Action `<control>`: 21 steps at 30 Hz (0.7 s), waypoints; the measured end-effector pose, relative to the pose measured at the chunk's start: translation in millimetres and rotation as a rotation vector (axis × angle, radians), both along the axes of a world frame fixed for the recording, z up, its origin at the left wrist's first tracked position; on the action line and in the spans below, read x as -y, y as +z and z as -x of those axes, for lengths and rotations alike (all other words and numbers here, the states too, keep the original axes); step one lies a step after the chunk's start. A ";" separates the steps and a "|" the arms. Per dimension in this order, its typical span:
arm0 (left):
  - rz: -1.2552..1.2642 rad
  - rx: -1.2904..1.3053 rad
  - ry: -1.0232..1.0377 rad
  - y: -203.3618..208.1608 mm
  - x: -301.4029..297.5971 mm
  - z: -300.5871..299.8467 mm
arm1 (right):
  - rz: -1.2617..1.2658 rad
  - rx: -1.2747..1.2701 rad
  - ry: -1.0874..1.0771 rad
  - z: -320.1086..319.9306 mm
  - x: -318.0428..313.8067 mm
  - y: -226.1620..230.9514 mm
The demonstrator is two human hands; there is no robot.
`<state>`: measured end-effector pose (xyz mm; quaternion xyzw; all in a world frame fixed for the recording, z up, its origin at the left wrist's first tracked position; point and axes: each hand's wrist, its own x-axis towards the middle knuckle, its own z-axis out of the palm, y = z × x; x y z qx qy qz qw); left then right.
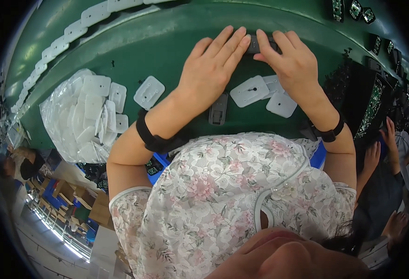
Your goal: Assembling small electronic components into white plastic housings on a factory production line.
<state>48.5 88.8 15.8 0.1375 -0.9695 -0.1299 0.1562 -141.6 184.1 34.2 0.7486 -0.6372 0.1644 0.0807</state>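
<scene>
Near the far middle of the green table, a small dark grey plastic housing (255, 45) lies between my hands, partly covered by fingers. My right hand (294, 63) has its thumb and fingers bent around the housing, gripping its right part. Against the left side of the same piece rest the fingertips of my left hand (209, 69), its fingers stretched out flat and holding nothing. A similar dark grey housing (218, 109) lies nearer to me, below the left wrist. Under the right forearm are white rounded plates (250, 91), and another white plate (149, 92) sits left of my left forearm.
A clear plastic bag (58, 104) spills many white plates onto the left of the green table (130, 51). A row of white plates (74, 30) curves along the far left edge. Dark parts and a black tray (369, 104) stand right. A co-worker's hands (372, 156) show at far right.
</scene>
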 end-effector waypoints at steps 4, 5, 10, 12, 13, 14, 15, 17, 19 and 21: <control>0.030 0.020 0.045 0.7 -8.4 5.1 | -0.013 0.092 -0.034 1.7 -5.9 -3.0; 0.040 0.001 0.076 1.3 -13.3 5.7 | -0.012 0.092 -0.037 0.8 -6.4 -2.1; 0.004 -0.098 0.113 -11.7 4.3 36.6 | -0.188 0.508 -0.078 33.5 22.1 -11.8; -0.186 -0.218 0.155 -11.8 19.4 42.0 | -0.549 0.998 -0.213 41.9 35.8 -7.1; -0.172 -0.226 0.148 -11.5 23.0 40.4 | -0.532 0.992 -0.212 40.4 35.5 -7.7; -0.471 -0.215 0.257 -7.0 23.3 38.3 | -0.455 1.163 -0.165 38.1 31.3 -8.7; -0.772 -0.200 0.362 -2.9 23.3 37.2 | -0.377 1.330 -0.114 35.6 27.8 -9.7; -1.022 -0.269 0.400 3.6 26.2 36.3 | -0.326 1.371 -0.043 26.3 25.3 -6.0; -1.212 -0.274 0.384 5.8 31.0 32.9 | -0.288 1.432 -0.085 11.7 28.3 -2.0; -1.298 -0.343 0.367 2.8 29.4 34.9 | -0.283 1.463 -0.097 8.1 34.7 -9.5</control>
